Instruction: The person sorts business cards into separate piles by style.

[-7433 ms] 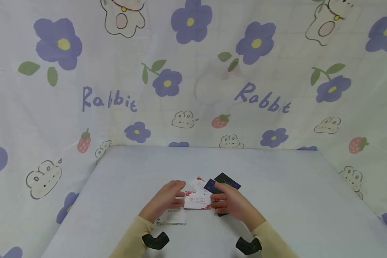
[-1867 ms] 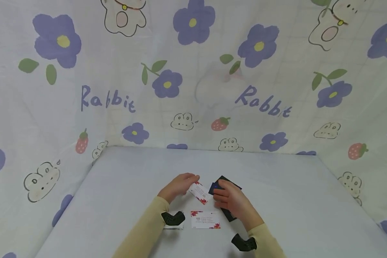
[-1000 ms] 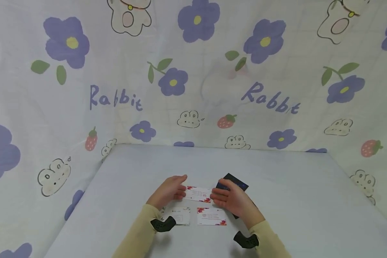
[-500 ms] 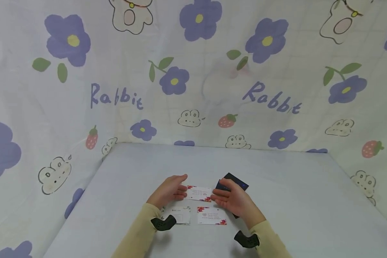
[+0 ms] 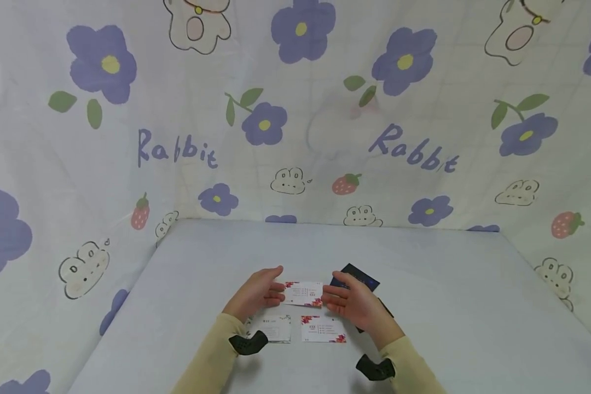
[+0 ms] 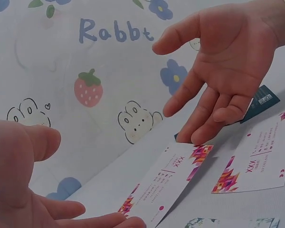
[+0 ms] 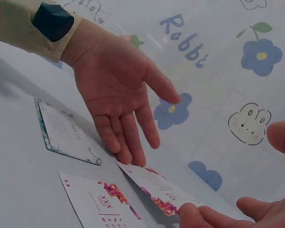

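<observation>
A white business card with red floral corners (image 5: 302, 294) spans the space between the two hands. My left hand (image 5: 258, 291) has its fingertips at the card's left edge, thumb raised apart. On the other side, the fingertips of my right hand (image 5: 357, 306) meet the right edge, palm facing inward. In the left wrist view the card (image 6: 168, 183) slants, with a shadow under it. A second red-cornered card (image 5: 323, 329) lies flat nearer the body. Left of that is a white card with green leaf trim (image 5: 278, 329), partly covered by the left wrist.
Beyond the right hand lies a dark blue-black card (image 5: 358, 276). Another dark card (image 5: 386, 307) shows partly from behind that hand. The pale table (image 5: 423, 262) ends at a patterned cloth wall (image 5: 305, 153).
The left hand pulled the upper red-cornered card from beside the dark cards and turned it level between both hands. The other red-cornered card moved nearer the body. Lately the hands barely move.
</observation>
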`<state>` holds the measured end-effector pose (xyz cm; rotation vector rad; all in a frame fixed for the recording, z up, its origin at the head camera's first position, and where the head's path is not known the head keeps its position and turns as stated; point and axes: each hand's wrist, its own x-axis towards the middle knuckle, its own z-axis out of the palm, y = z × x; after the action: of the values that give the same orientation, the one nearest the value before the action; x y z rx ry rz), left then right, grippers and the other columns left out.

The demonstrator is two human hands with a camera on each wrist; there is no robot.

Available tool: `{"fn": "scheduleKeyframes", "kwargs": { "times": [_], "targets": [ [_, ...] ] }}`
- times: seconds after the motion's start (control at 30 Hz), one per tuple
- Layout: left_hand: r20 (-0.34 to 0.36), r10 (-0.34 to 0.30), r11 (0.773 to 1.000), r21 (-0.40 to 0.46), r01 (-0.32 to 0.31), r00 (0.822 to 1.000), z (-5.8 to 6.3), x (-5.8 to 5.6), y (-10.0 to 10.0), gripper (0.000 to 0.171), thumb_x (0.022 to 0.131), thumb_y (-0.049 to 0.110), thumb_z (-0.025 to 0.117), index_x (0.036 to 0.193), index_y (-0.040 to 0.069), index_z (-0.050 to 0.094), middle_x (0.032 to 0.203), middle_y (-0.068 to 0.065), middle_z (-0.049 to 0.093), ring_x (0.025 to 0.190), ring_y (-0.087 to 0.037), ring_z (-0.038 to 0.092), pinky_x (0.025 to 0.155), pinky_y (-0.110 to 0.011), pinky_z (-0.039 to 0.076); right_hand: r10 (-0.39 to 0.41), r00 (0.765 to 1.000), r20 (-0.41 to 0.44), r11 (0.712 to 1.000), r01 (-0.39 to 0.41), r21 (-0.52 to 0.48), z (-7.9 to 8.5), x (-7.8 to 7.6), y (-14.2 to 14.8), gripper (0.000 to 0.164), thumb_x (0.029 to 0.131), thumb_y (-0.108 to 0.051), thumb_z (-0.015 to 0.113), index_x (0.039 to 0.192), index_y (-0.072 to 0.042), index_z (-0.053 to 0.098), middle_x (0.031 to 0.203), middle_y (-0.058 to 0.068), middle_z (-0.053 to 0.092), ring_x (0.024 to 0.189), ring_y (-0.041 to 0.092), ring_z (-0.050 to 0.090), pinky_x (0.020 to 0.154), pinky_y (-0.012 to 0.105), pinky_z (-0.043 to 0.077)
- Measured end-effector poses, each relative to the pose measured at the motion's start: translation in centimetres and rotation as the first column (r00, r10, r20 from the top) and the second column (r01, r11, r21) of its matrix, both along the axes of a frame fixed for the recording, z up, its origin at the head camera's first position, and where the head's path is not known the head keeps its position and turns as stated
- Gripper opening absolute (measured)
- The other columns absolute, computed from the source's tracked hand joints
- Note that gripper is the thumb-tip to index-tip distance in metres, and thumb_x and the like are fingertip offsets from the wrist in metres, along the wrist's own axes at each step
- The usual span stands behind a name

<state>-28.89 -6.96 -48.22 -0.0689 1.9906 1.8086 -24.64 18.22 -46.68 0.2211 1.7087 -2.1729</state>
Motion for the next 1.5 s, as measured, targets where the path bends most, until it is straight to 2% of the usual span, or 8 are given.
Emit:
{"fn": "scheduleKeyframes", "kwargs": {
  "times": [0.2, 0.4, 0.5, 0.8, 0.93, 1.07, 1.27, 1.5],
  "targets": [
    [-0.010, 0.018, 1.000, 0.013, -0.018, 1.000, -0.1, 0.1, -0.1, 0.075, 0.104, 0.050, 0.051, 0.157, 0.002, 0.029, 0.130, -0.020, 0.064, 0.097, -0.022, 0.067, 0.082, -0.026, 0.057, -0.001, 1.000, -0.018, 0.999, 0.002, 0.049, 0.1, 0.2, 0.0, 0.071, 0.107, -0.042, 0.044, 0.162, -0.008, 0.016, 0.158, 0.032, 0.038, 0.130, 0.036, 0.057, 0.090, 0.025, 0.052],
    [-0.058, 0.012, 1.000, 0.023, -0.010, 0.998, 0.3, 0.4, -0.2, 0.074, 0.104, 0.050, 0.050, 0.158, 0.003, 0.030, 0.137, -0.020, 0.062, 0.109, -0.025, 0.067, 0.099, -0.039, 0.055, 0.025, 0.998, -0.056, 0.996, -0.020, 0.087, 0.6, 0.2, 0.1, 0.071, 0.107, -0.044, 0.041, 0.162, -0.007, 0.014, 0.158, 0.031, 0.038, 0.129, 0.032, 0.059, 0.091, 0.026, 0.051],
    [-0.076, 0.009, 1.000, 0.024, -0.008, 0.997, 0.7, 0.8, -0.1, 0.073, 0.105, 0.049, 0.050, 0.158, 0.003, 0.030, 0.137, -0.021, 0.062, 0.109, -0.026, 0.068, 0.104, -0.043, 0.054, 0.019, 0.997, -0.069, 0.995, -0.012, 0.102, 0.8, 0.3, 0.2, 0.071, 0.107, -0.044, 0.042, 0.162, -0.007, 0.016, 0.157, 0.031, 0.040, 0.128, 0.032, 0.060, 0.091, 0.027, 0.051],
    [-0.121, -0.016, 0.998, 0.053, 0.022, 0.993, 1.9, 2.2, 0.0, 0.065, 0.107, 0.040, 0.048, 0.157, 0.002, 0.031, 0.133, -0.023, 0.064, 0.104, -0.025, 0.072, 0.100, -0.041, 0.057, 0.018, 0.996, -0.089, 0.981, 0.000, 0.194, 1.7, 1.1, 0.7, 0.073, 0.106, -0.043, 0.045, 0.162, -0.006, 0.016, 0.152, 0.030, 0.047, 0.117, 0.026, 0.066, 0.088, 0.026, 0.051],
    [-0.149, -0.038, 0.996, 0.075, 0.049, 0.988, 2.8, 2.9, 0.0, 0.064, 0.107, 0.039, 0.049, 0.156, 0.001, 0.032, 0.135, -0.024, 0.064, 0.107, -0.027, 0.072, 0.100, -0.043, 0.057, 0.060, 0.993, -0.106, 0.975, -0.035, 0.221, 2.5, 1.9, 1.2, 0.071, 0.108, -0.041, 0.041, 0.162, -0.005, 0.013, 0.155, 0.030, 0.044, 0.126, 0.033, 0.062, 0.091, 0.027, 0.051],
    [-0.157, -0.068, 0.993, 0.080, 0.082, 0.985, 3.4, 3.9, 0.1, 0.063, 0.107, 0.038, 0.049, 0.156, 0.001, 0.033, 0.136, -0.025, 0.063, 0.109, -0.029, 0.072, 0.099, -0.041, 0.057, 0.114, 0.986, -0.125, 0.967, -0.082, 0.241, 3.4, 2.8, 2.0, 0.068, 0.109, -0.038, 0.039, 0.162, -0.005, 0.012, 0.157, 0.031, 0.040, 0.128, 0.031, 0.061, 0.092, 0.027, 0.050],
    [-0.142, -0.110, 0.988, 0.091, 0.123, 0.984, 3.4, 4.9, 0.3, 0.063, 0.108, 0.038, 0.048, 0.155, 0.000, 0.033, 0.136, -0.026, 0.063, 0.105, -0.025, 0.073, 0.097, -0.039, 0.059, 0.160, 0.979, -0.129, 0.955, -0.120, 0.270, 3.8, 3.9, 3.0, 0.068, 0.109, -0.037, 0.038, 0.162, -0.005, 0.011, 0.155, 0.031, 0.043, 0.116, 0.021, 0.066, 0.090, 0.028, 0.052],
    [-0.129, -0.137, 0.986, 0.081, 0.148, 0.982, 3.1, 5.5, 1.0, 0.062, 0.108, 0.037, 0.048, 0.155, -0.002, 0.033, 0.130, -0.024, 0.067, 0.098, -0.021, 0.074, 0.091, -0.035, 0.061, 0.148, 0.983, -0.110, 0.952, -0.111, 0.287, 3.4, 4.6, 3.8, 0.068, 0.109, -0.036, 0.041, 0.161, -0.002, 0.014, 0.148, 0.031, 0.052, 0.102, 0.017, 0.068, 0.085, 0.028, 0.053]
  ]
}}
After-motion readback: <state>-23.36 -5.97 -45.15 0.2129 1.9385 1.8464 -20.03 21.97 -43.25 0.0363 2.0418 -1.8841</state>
